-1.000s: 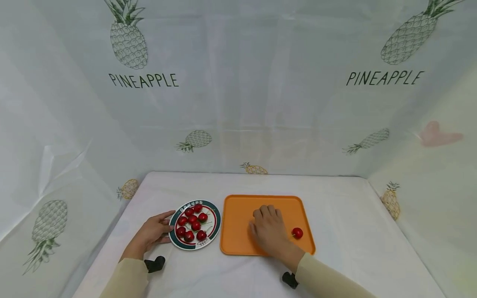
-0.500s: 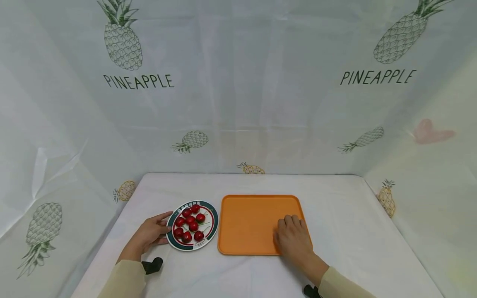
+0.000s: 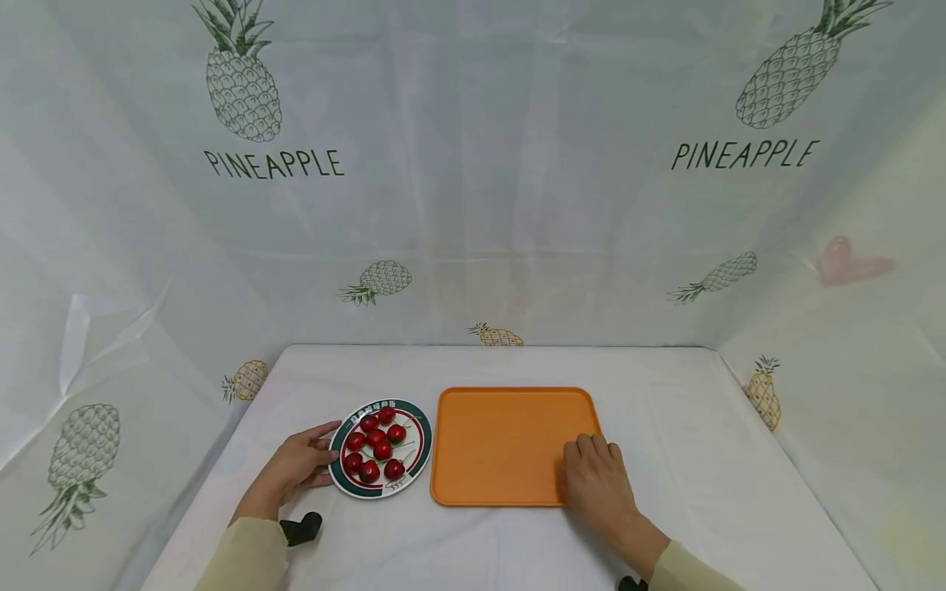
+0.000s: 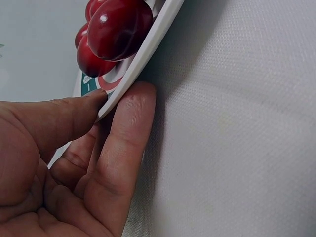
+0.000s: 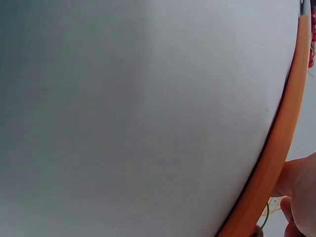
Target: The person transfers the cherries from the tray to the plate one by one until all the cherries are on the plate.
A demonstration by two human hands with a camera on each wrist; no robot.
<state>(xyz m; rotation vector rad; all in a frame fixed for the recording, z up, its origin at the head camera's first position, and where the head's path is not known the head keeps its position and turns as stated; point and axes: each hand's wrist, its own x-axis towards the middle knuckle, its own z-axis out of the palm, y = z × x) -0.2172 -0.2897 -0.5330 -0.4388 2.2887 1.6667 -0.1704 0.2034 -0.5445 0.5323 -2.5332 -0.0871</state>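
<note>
A round plate (image 3: 424, 435) with a dark green rim holds several red cherries (image 3: 382, 451), some with stems. My left hand (image 3: 294, 468) pinches its left edge; in the left wrist view the thumb (image 4: 74, 118) lies on the rim and a finger (image 4: 131, 133) is beneath it. On the right part of the orange tray (image 3: 510, 443), my right hand (image 3: 602, 484) is lowered with bent fingers. Beside those fingers, the right wrist view shows a single cherry (image 5: 257, 232) with a green stem. The head view hides this cherry, and whether the fingers touch it is unclear.
The plate lies just left of the tray on a white-covered table (image 3: 665, 394). A pale curtain (image 3: 502, 189) printed with pineapples rises behind the table and along both sides.
My right hand has moved rightward from the tray's middle to its right side, covering the single cherry in the head view. The left hand stays at the plate; the head view has shifted slightly.
</note>
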